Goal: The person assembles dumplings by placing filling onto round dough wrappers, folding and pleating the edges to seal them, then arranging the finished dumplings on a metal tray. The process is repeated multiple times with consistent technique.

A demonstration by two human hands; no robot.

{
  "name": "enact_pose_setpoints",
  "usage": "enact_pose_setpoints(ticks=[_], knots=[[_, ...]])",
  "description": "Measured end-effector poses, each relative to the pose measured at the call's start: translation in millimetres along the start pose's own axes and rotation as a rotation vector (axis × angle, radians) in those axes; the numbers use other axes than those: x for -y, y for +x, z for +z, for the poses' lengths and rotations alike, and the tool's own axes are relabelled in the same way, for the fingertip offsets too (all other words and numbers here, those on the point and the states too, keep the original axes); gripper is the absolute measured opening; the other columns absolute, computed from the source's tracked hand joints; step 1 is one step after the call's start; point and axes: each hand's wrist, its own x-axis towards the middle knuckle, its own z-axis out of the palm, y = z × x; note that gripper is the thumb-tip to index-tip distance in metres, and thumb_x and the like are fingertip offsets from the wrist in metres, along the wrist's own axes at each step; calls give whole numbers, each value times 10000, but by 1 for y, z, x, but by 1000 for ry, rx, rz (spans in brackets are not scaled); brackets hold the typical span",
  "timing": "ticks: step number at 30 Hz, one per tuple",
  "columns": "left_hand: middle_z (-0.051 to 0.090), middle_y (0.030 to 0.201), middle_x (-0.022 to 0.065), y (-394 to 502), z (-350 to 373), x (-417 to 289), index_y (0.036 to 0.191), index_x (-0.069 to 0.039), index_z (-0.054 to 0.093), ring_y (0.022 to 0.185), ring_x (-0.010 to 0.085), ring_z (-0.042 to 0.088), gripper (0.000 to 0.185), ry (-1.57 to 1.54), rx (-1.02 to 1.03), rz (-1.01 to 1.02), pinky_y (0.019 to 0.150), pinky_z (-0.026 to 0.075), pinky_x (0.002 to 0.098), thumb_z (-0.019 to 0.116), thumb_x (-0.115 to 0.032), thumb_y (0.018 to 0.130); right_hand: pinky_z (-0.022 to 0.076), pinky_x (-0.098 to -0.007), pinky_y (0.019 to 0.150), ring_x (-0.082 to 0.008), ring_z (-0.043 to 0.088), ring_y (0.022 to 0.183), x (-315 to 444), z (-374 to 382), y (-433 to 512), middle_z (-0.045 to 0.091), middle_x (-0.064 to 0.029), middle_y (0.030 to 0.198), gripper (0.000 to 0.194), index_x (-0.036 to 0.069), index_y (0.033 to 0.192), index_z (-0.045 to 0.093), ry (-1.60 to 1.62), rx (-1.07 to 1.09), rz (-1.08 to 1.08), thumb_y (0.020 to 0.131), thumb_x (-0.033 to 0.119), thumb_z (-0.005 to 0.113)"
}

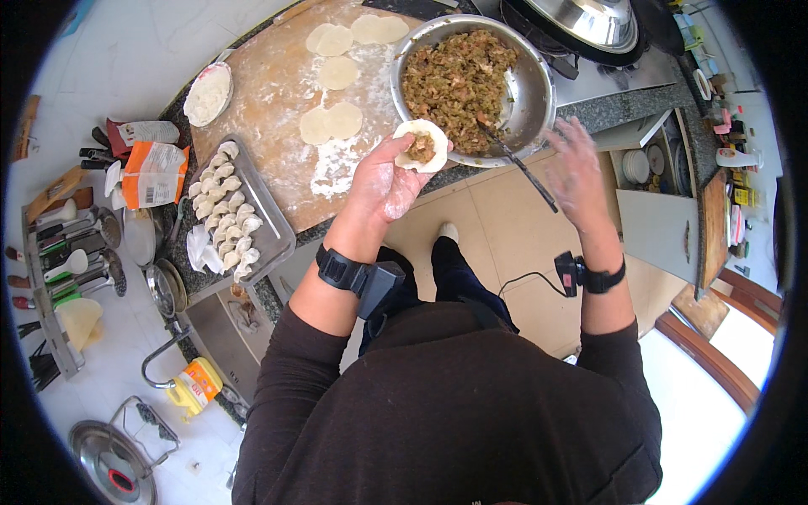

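Observation:
In my left hand point(391, 180) rests a round dough wrapper point(440, 159) with minced filling point(420, 148) in its middle, thumb on its edge. My right hand point(571, 167), floury and slightly blurred, hovers with fingers apart just right of a steel bowl point(536, 126) and holds nothing. That bowl contains chopped meat-and-vegetable filling point(457, 82). Dark chopsticks point(527, 173) lean over its near rim, their tips in the filling. Several flat dough wrappers point(339, 72) lie on the floured wooden board point(265, 101). Folded dumplings point(230, 208) sit in rows on a clear tray point(271, 233) at left.
A bowl of flour point(208, 95) stands at the board's left edge. Beside it are an orange-and-white bag point(156, 175) and hanging utensils point(82, 252). A lidded wok point(587, 25) is on the stove at upper right. Below the right counter, a cabinet door point(656, 221) juts out.

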Motion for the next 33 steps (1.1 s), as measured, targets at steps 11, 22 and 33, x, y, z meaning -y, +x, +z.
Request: enact_pose_setpoints(ticks=[11, 22, 33], knots=[[507, 1164, 184, -33, 12, -11, 1184, 34, 404, 1065, 309, 524, 341, 141, 84, -111, 927, 412, 484, 466, -95, 874, 441, -408, 853, -315, 521, 1031, 110, 11, 25, 567, -96, 1020, 359, 134, 952, 621, 372, -233, -221, 611, 63, 711], [568, 1063, 106, -52, 12, -12, 1124, -28, 466, 949, 221, 572, 257, 245, -38, -40, 859, 450, 417, 493, -82, 874, 449, -401, 801, -296, 555, 940, 121, 20, 32, 586, -82, 910, 254, 95, 858, 635, 481, -255, -335, 617, 69, 714], [581, 1042, 90, -52, 9, -4, 1110, -22, 492, 890, 189, 580, 240, 410, 38, -58, 733, 497, 337, 485, -73, 876, 420, -377, 833, -303, 518, 966, 117, 27, 27, 559, -137, 1013, 169, 35, 873, 600, 762, -150, -93, 717, 63, 659]])
